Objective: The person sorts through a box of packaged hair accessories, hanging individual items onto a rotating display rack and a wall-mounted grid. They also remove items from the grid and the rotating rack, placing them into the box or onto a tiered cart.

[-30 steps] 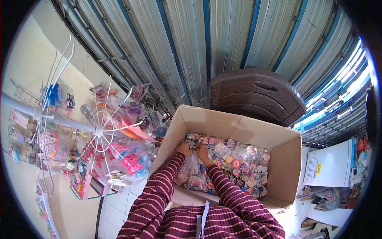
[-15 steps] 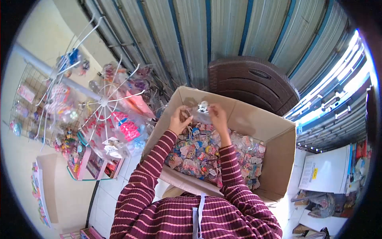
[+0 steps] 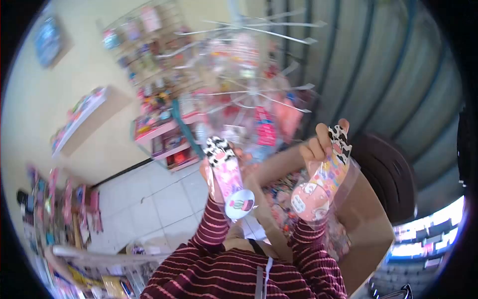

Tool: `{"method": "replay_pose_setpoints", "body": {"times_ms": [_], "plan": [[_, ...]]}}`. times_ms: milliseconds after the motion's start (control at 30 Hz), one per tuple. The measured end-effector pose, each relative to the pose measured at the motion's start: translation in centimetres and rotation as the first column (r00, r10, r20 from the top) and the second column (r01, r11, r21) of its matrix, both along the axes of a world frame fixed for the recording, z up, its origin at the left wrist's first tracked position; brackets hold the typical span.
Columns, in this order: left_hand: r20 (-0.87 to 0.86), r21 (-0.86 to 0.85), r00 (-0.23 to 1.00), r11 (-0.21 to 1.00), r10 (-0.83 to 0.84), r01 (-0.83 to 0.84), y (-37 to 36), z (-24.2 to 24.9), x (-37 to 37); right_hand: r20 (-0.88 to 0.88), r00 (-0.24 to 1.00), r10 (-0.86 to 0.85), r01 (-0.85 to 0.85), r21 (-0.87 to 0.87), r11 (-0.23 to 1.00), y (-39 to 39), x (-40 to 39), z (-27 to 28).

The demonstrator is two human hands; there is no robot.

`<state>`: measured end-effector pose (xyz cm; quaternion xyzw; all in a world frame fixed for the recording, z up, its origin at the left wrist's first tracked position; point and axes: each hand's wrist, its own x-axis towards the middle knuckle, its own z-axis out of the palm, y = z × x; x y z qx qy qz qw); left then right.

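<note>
My left hand (image 3: 204,172) is closed on a cow-print packaged trinket (image 3: 228,174), with a black-and-white top, a pink patterned strip and a round whitish disc below. Its clear wrapper catches the light. Raised over the box's far part, my right hand (image 3: 315,147) pinches a similar cow-print packaged trinket (image 3: 329,172) near its top. That one has a multicoloured strip and a pink disc with a cartoon figure. Behind and below the hands stands a cardboard box (image 3: 366,219) holding many small bagged trinkets (image 3: 284,204).
A rotating rack with white wire hooks (image 3: 253,90) carries bagged goods beyond my hands. Left of it are a wire grid (image 3: 149,42), a pink shelf unit (image 3: 158,143) and a wall shelf (image 3: 82,117). A dark brown chair (image 3: 386,174) stands behind the box.
Both hands have risen out of the box and moved apart, each now with a cow-print packaged trinket. My view has turned left, bringing more wall and floor into sight.
</note>
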<state>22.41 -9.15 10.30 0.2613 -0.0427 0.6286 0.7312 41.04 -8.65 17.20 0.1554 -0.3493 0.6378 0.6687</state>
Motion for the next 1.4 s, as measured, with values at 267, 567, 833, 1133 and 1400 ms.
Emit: {"method": "replay_pose_setpoints", "body": {"times_ms": [267,567,833,1133,1400], "plan": [[0.403,-0.176,0.915,0.981,-0.009,0.087,-1.6,-3.3,-10.4,-0.296,0.494,0.817,-0.864,-0.064,0.499,4.8,-18.2,-2.2],[0.660,-0.387,0.747,0.887,0.076,0.252,2.2,-9.8,-25.6,-0.699,0.296,0.651,-0.945,-0.312,0.096,14.8,-36.3,-18.3],[0.475,-0.463,0.860,0.884,0.183,0.068,6.8,-8.2,-37.0,-0.619,0.302,0.725,-0.948,-0.272,0.162,21.3,-45.7,-15.1],[0.565,-0.496,0.810,0.850,0.160,0.177,9.9,-11.0,-41.5,-0.455,0.263,0.851,-0.964,-0.162,0.211,28.2,-50.6,-10.1],[0.482,-0.463,0.810,0.882,0.333,-0.087,14.9,-10.4,-50.1,-0.361,0.043,0.932,-0.995,0.073,0.074,39.5,-58.9,-1.6]]}}
